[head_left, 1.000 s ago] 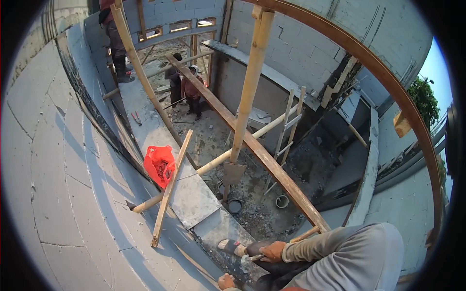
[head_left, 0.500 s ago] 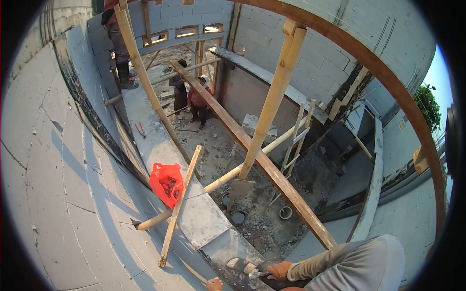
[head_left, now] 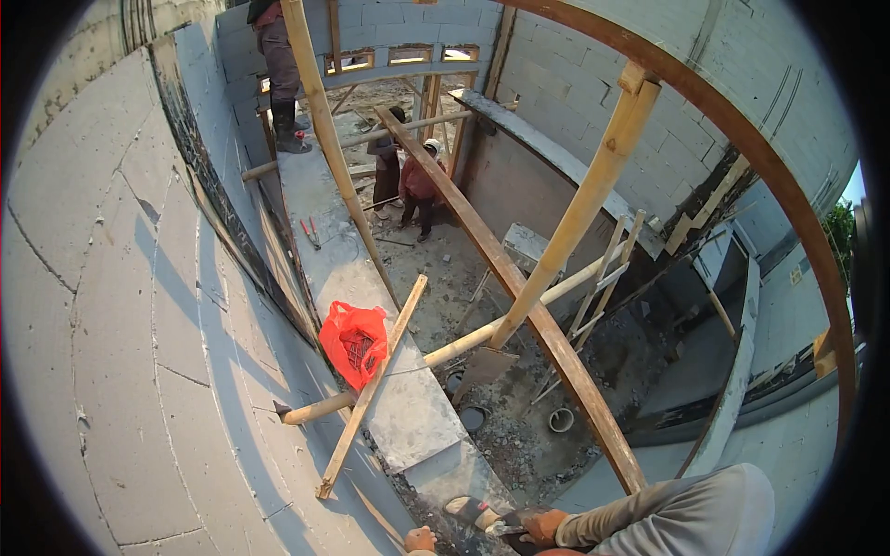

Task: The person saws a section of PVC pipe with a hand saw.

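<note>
At the bottom edge, my right hand [head_left: 545, 527] comes out of a long grey sleeve [head_left: 663, 514], its fingers closed round a dark object with a grey end [head_left: 503, 528]. Its kind is too small to tell. A sandalled foot [head_left: 471, 510] rests on the ledge just left of it. My left hand [head_left: 421, 539] shows only in part, low beside the block wall, with fingers curled. Anything inside them is hidden. Up the ledge [head_left: 422, 422], a red plastic bag [head_left: 341, 326] lies open with nails in it. A wooden batten [head_left: 375, 385] leans across beside the bag.
A long plank [head_left: 519, 283] and a bamboo pole [head_left: 445, 350] span the drop. A bamboo post [head_left: 584, 199] rises upright. Red-handled pliers [head_left: 311, 233] lie on the ledge. One person [head_left: 280, 65] stands there; two people [head_left: 419, 190] are below, near buckets [head_left: 561, 421] and a ladder [head_left: 603, 278].
The view has turned left, so the whole scene sits farther right. The hands stay low in the picture, and the bag, batten and planks keep their places.
</note>
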Demonstrator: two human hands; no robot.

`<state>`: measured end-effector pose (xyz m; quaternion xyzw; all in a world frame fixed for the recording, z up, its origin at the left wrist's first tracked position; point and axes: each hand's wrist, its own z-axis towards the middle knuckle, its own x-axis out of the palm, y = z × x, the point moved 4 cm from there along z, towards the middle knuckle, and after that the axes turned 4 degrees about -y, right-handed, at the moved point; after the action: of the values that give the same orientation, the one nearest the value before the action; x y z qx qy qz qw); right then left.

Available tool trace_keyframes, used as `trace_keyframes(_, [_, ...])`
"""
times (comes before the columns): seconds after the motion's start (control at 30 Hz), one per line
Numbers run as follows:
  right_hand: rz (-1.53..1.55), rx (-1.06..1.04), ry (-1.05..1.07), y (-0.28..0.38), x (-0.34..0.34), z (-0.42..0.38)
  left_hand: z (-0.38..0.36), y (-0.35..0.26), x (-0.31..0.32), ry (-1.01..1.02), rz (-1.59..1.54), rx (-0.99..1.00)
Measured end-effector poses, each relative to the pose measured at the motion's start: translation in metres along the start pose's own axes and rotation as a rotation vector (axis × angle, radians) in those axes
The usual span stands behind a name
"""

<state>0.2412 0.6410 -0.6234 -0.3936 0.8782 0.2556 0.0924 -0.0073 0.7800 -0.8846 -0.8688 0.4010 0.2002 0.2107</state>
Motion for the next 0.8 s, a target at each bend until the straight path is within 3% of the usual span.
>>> trace_keyframes(0.3, [-0.007,-0.003,-0.006,0.004,-0.004,0.004,0.005,-0.016,-0.033,-0.052,-0.141,-0.074])
trace_keyframes(0.4, [-0.026,0.035,0.033,0.011,-0.012,-0.005,-0.056,-0.059,-0.076,-0.048,-0.237,-0.024])
trace_keyframes(0.57, [-0.086,0.069,0.034,-0.011,0.008,-0.008,-0.041,-0.036,-0.075,-0.024,-0.398,0.079])
trace_keyframes(0.67, [-0.11,0.191,0.116,-0.021,0.0,-0.027,-0.069,-0.041,-0.101,-0.077,-0.47,0.148])
trace_keyframes(0.8, [-0.077,0.422,0.008,-0.039,-0.017,-0.064,-0.134,-0.067,-0.158,-0.113,-0.484,0.264])
